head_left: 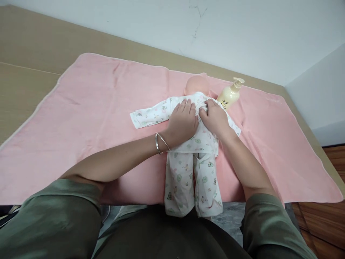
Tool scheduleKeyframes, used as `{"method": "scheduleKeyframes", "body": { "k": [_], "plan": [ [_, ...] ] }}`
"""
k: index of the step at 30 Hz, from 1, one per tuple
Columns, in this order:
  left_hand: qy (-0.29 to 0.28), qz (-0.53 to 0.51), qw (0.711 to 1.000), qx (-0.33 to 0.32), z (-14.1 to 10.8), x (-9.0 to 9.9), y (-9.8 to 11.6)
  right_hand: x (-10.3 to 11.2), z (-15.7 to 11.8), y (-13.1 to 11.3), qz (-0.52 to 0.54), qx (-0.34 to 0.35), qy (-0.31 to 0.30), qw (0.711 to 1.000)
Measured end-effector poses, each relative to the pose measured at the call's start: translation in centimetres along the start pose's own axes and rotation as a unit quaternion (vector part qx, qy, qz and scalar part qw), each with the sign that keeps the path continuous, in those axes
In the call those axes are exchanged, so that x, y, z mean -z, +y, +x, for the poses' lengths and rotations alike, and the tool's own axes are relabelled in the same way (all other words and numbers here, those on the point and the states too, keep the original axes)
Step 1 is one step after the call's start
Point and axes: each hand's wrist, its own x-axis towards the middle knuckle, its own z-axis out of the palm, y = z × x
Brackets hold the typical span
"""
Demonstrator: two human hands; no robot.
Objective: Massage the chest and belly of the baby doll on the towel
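A baby doll (pixel 197 84) in a white printed shirt (pixel 202 144) and matching trousers (pixel 180 185) lies lengthwise before me. Its bald, rounded head points away, and no facial features show. My left hand (pixel 183 120) rests flat on the upper part of the shirt, fingers extended and a silver bangle (pixel 159 143) at the wrist. Beside it, my right hand (pixel 215 117) has its thumb and curled fingers on bunched shirt cloth near the doll's shoulder. One sleeve (pixel 151 114) stretches out to the left; my right hand and forearm partly cover the other.
Under the doll a pink blanket (pixel 107 108) spreads over a wooden table (pixel 29 39). A pale yellow pump bottle (pixel 230 94) leans on the blanket just right of the doll's head. The trouser legs reach past the table's near edge, close to my body. A white wall (pixel 242 39) stands behind.
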Motion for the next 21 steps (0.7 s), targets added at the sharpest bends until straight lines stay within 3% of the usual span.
{"method": "scheduleKeyframes", "body": {
  "k": [5,9,16,21],
  "plan": [
    [-0.020,-0.009,1.000,0.002,0.9,0.2,-0.9,-0.3,-0.2,-0.1,-0.011,0.027,-0.002,1.000],
    [-0.053,-0.034,0.998,0.022,2.1,0.1,-2.3,-0.3,-0.7,-0.9,-0.053,0.009,0.015,0.998],
    [-0.010,-0.038,0.998,0.040,1.9,-1.1,-2.7,-0.6,-1.4,-1.3,-0.072,0.047,0.039,0.996],
    [0.005,-0.045,0.998,0.035,1.7,-1.5,-2.9,-0.7,-0.6,-0.5,-0.031,0.025,0.019,0.999]
  ]
}}
